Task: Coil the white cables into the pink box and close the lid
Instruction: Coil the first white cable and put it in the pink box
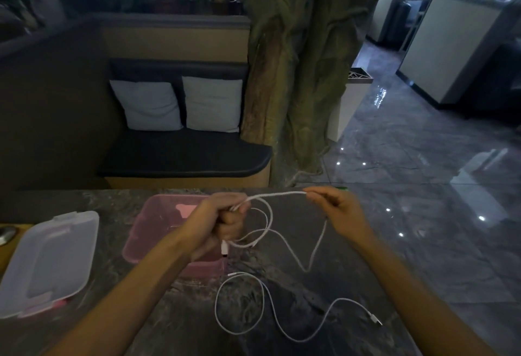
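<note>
Nearest the person, a thin white cable [253, 303] lies loose on the dark marble table [324, 285], curling in one open loop and trailing off to a plug at the right. Neither hand touches it. Both forearms come in from the bottom edge, cut off below the elbows.

Just beyond, the left hand [222, 221] is closed in a fist around a second, thicker white cable [270, 214]. Several turns of it are gathered in the grip, and a white connector pokes out under the fist. How many turns the fist holds is hard to say, since the fingers cover them and the picture is blurred there. The right hand [335, 209] pinches the same cable between thumb and fingertips, the other fingers loosely curled. A straight stretch runs taut between the two hands, while a long slack bight hangs down in a V and meets the table.

Under and behind the left hand sits the pink box [158, 226], open. The wrist hides much of its near right side, and its inside is too hazy to tell whether anything lies in it. To the left, apart from the box, the clear lid [48, 259] lies flat on the table, with pink clips showing at its near edge. A grey round object is cut off by the left frame edge.

Farther back stands a dark bench [183, 158] with two pale cushions [146, 106], beside a thick tree trunk [296, 59]. Glossy floor stretches away on the right.
</note>
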